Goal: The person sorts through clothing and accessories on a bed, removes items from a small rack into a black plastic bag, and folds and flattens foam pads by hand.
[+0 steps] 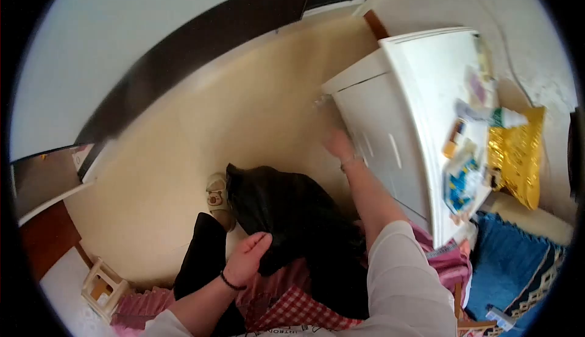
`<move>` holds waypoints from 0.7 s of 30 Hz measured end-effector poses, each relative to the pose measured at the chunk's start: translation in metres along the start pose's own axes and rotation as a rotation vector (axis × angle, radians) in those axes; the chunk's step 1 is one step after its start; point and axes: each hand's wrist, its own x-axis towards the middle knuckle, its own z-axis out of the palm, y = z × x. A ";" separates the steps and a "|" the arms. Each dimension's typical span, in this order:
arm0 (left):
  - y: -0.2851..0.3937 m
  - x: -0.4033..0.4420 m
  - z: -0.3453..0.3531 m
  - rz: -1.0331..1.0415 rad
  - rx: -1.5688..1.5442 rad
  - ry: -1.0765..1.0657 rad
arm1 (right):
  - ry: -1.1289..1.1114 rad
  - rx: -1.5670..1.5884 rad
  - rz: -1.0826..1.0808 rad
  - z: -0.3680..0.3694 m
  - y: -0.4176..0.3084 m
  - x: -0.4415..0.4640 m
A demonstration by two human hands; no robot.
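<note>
A limp black item with a dull sheen (280, 200), a garment or a soft bag, lies across my lap. My left hand (247, 256) is closed, with thumb and fingers pinching its near edge. Stretched forward to the right, my right hand (338, 145) is beside the front of a white cabinet (378, 117). Motion smears its fingers, so whether they hold anything is unclear. A small, pale, shiny blur (323, 101) shows just past them at the cabinet's corner.
The cabinet top carries a gold foil bag (524, 160), a blue-and-yellow packet (463, 181) and a white tube (503, 117). Below the black item is a shoe with a bear face (216, 197). A small cream stool (102, 288) stands lower left; a blue textile (512, 258) lies right.
</note>
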 end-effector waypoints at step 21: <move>0.011 0.033 0.006 0.068 -0.445 0.125 | -0.024 1.598 -0.040 -0.053 -0.033 -0.098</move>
